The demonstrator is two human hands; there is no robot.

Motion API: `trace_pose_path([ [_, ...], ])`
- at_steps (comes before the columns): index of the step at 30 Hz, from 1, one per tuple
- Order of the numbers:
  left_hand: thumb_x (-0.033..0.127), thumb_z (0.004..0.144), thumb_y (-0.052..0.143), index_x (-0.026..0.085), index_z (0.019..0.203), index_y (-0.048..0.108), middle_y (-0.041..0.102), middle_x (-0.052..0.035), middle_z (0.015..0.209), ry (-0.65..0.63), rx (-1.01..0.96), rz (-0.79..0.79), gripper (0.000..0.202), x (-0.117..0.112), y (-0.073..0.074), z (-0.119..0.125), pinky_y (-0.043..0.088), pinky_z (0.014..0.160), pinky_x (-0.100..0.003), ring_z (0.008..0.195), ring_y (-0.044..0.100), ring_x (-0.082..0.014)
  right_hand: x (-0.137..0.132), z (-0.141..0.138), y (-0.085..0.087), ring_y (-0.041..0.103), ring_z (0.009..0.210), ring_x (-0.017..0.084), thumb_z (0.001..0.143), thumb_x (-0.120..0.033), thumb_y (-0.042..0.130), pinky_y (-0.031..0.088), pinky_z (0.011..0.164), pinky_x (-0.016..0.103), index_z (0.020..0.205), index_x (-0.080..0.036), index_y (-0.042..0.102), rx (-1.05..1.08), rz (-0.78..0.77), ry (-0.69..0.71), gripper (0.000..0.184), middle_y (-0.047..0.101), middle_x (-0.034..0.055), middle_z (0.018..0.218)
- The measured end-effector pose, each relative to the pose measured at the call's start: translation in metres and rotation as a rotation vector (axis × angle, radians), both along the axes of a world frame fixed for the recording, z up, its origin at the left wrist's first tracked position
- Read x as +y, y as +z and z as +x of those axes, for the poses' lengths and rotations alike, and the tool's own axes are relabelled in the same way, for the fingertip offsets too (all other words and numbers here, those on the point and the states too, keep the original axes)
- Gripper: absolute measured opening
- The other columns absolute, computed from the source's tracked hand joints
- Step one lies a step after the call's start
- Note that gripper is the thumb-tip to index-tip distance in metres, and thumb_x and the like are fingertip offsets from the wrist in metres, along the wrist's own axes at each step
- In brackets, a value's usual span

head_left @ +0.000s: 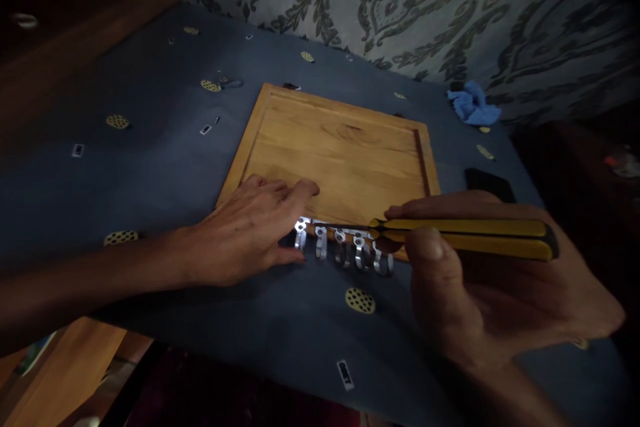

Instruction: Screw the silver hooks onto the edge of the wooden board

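A rectangular wooden panel (340, 153) with a raised frame lies flat on the blue cloth. Along its near edge runs a metal hook rail (341, 236) with several silver hooks. My left hand (255, 227) grips the panel's near left corner, fingers over the top and thumb down by the leftmost hook. In my right hand (470, 280) is a yellow and black screwdriver (465, 235), pinched between thumb and fingers. Its thin shaft points left along the rail, with the tip near the leftmost hooks. Whether the tip touches a screw, I cannot tell.
The blue patterned cloth (165, 167) covers the table, whose near edge runs below my hands. A crumpled blue cloth (474, 105) and a flat black object (489, 183) are at the right. Small hardware pieces (231, 83) lie at back left. A patterned wall (340, 0) stands behind.
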State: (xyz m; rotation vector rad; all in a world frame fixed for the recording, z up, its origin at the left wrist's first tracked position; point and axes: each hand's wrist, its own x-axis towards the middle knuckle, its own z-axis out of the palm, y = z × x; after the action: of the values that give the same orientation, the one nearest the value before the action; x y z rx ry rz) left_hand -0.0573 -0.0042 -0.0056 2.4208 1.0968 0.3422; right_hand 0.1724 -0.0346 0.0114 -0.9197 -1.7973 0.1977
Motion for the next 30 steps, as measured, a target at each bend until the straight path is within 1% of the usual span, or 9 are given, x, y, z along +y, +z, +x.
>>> trace_pose_path([
  [3,0.037,0.087,0.080,0.021,0.130,0.044,0.070,-0.0060,0.115,0.000,0.009,-0.005,0.059,0.000,0.002,0.001,0.044,0.097,-0.040,0.112,0.065,-0.0283,0.004,-0.004,-0.002,0.070,0.075,0.016,0.082,-0.006,0.076,0.056,0.061,0.031,0.101,-0.020,0.073,-0.003,0.035,0.041,0.024,0.076,0.0028,0.087],
  [6,0.034,0.086,0.079,0.020,0.127,0.044,0.070,-0.0062,0.112,-0.006,0.036,-0.002,0.057,0.000,0.004,0.003,0.043,0.096,-0.040,0.108,0.065,-0.0280,0.003,-0.008,-0.003,0.070,0.077,0.017,0.088,-0.012,0.074,0.056,0.061,0.031,0.103,-0.022,0.071,-0.008,-0.038,0.016,0.019,0.075,0.0024,0.089],
  [10,0.034,0.086,0.079,0.019,0.126,0.043,0.070,-0.0071,0.112,-0.018,0.049,-0.004,0.055,0.001,0.006,0.003,0.043,0.096,-0.041,0.107,0.066,-0.0281,0.000,-0.011,-0.004,0.070,0.072,0.018,0.089,-0.017,0.074,0.056,0.057,0.034,0.105,-0.026,0.070,-0.017,-0.109,-0.005,0.018,0.075,0.0017,0.088],
  [16,0.034,0.086,0.080,0.018,0.126,0.043,0.071,-0.0090,0.112,-0.020,0.069,-0.036,0.057,0.001,0.009,0.004,0.043,0.097,-0.042,0.108,0.066,-0.0290,0.002,-0.014,-0.007,0.071,0.072,0.019,0.088,-0.016,0.075,0.055,0.056,0.032,0.104,-0.026,0.070,0.000,-0.094,-0.003,0.019,0.075,0.0015,0.086],
  [21,0.037,0.086,0.079,0.019,0.124,0.044,0.070,-0.0083,0.113,-0.022,0.042,-0.016,0.055,0.001,0.006,0.003,0.043,0.098,-0.044,0.110,0.066,-0.0300,0.001,-0.018,-0.006,0.070,0.072,0.018,0.090,-0.019,0.073,0.054,0.056,0.032,0.101,-0.026,0.069,-0.014,-0.114,-0.037,0.013,0.073,0.0012,0.083],
  [24,0.038,0.086,0.079,0.020,0.124,0.044,0.071,-0.0075,0.113,-0.021,0.025,0.008,0.055,0.001,0.003,0.002,0.043,0.099,-0.044,0.111,0.066,-0.0296,0.001,-0.020,-0.006,0.069,0.071,0.018,0.091,-0.020,0.073,0.053,0.055,0.032,0.100,-0.027,0.069,-0.002,-0.136,-0.024,0.012,0.072,0.0009,0.083],
  [27,0.038,0.086,0.079,0.020,0.123,0.045,0.071,-0.0076,0.112,-0.017,0.033,-0.002,0.053,0.001,0.003,0.002,0.043,0.097,-0.043,0.111,0.066,-0.0298,0.001,-0.020,-0.006,0.068,0.069,0.016,0.091,-0.019,0.073,0.052,0.054,0.031,0.100,-0.027,0.069,-0.005,-0.135,-0.022,0.013,0.072,-0.0001,0.084],
  [30,0.038,0.087,0.079,0.019,0.124,0.045,0.070,-0.0083,0.112,-0.012,0.034,-0.002,0.053,0.001,0.004,0.002,0.043,0.096,-0.043,0.111,0.065,-0.0300,0.001,-0.021,-0.004,0.068,0.069,0.015,0.091,-0.020,0.074,0.054,0.057,0.031,0.100,-0.028,0.070,-0.012,-0.162,-0.026,0.013,0.073,-0.0005,0.086],
])
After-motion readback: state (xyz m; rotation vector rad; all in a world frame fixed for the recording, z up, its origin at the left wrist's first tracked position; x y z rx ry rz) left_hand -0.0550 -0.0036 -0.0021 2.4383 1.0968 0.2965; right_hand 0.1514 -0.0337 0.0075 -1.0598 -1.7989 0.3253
